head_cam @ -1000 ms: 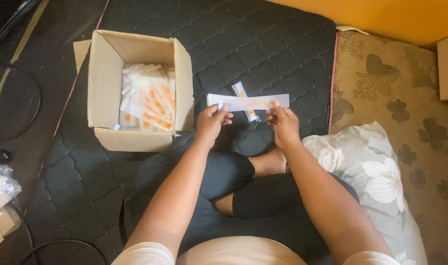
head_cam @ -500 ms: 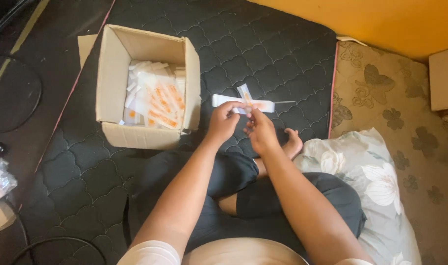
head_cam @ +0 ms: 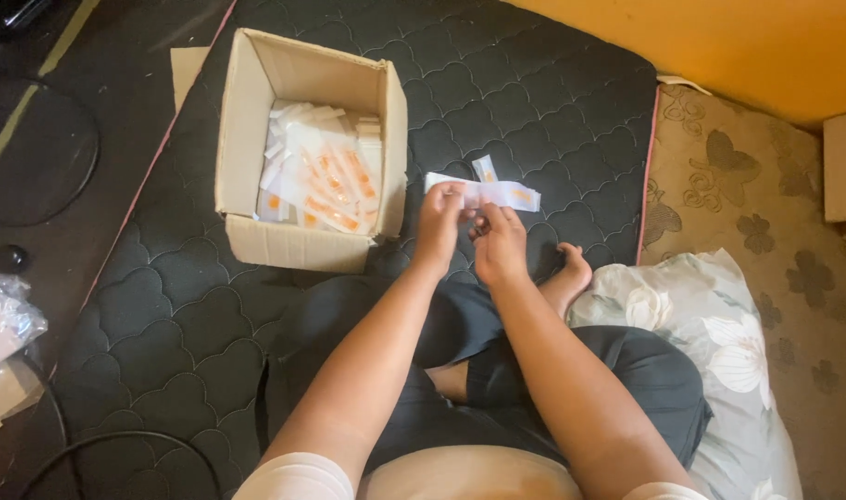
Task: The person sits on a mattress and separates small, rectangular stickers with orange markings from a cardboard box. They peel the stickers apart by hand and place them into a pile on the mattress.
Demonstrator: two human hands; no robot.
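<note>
My left hand (head_cam: 438, 222) and my right hand (head_cam: 499, 243) are close together above the dark quilted mattress (head_cam: 534, 83). Both pinch a strip of white packets (head_cam: 501, 193) with small orange marks, folded between the fingers. One small packet (head_cam: 485, 168) sticks up behind the strip. An open cardboard box (head_cam: 256, 176) stands just left of my left hand, and it holds several white and orange packets (head_cam: 323, 176).
My crossed legs in dark shorts and a bare foot (head_cam: 571, 273) lie below the hands. A floral pillow (head_cam: 710, 333) is at the right, on a brown patterned sheet (head_cam: 756, 185). Black cables (head_cam: 43, 157) and a plastic bag (head_cam: 6, 315) lie at the left.
The hands have come together from either end of the outstretched strip, and the strip now looks shorter and folded. The view has shifted slightly.
</note>
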